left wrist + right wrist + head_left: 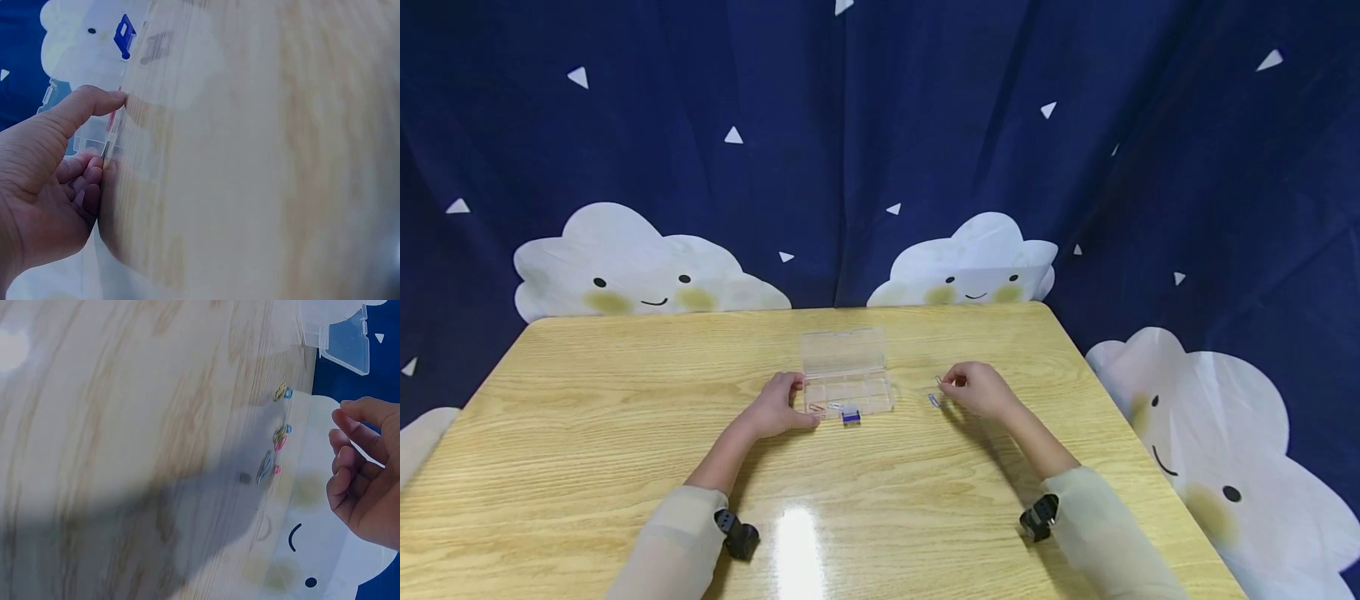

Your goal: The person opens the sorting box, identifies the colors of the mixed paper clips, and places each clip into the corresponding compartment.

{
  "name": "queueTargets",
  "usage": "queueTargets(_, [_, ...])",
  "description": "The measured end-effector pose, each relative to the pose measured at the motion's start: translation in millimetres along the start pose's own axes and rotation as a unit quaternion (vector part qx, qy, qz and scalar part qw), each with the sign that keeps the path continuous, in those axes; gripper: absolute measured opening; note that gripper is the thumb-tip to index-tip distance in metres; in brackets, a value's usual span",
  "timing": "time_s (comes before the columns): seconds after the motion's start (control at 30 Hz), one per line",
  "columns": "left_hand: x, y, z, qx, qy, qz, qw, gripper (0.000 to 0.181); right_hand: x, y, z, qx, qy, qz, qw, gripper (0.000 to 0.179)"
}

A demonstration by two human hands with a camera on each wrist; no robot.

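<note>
A clear plastic compartment box [857, 387] lies on the table with its transparent lid [844, 350] raised at the back. My left hand [775, 407] grips the box's left end, thumb at the front corner and fingers round the far side. Its blue latch [125, 39] hangs at the front. A red clip [816, 408] and a pale clip [835, 406] lie in the front compartments. To the right, my right hand [979, 390] hovers over several coloured paper clips [280, 436]. Its fingers are loosely curled, thumb and index tips close together, with nothing visible between them.
The wooden table [625, 400] extends widely around the box, with a bright light reflection near its front. A dark blue curtain [925, 125] with white clouds and triangles stands behind the table. Black wrist cameras [737, 535] sit by both sleeves.
</note>
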State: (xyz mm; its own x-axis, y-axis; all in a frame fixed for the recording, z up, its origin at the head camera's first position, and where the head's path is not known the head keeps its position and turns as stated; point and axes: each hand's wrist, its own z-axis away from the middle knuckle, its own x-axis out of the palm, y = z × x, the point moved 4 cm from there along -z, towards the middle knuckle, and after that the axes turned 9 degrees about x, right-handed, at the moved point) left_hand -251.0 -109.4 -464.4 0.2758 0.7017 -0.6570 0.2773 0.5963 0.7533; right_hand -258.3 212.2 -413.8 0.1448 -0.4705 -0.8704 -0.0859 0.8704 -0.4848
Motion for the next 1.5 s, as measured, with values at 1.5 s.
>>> queueTargets(1.5, [0.2, 0.6, 1.2, -0.015, -0.004, 0.004, 0.9999, 0.07, -5, 49, 20.0, -0.01, -0.033, 0.085, 0.9958, 0.011])
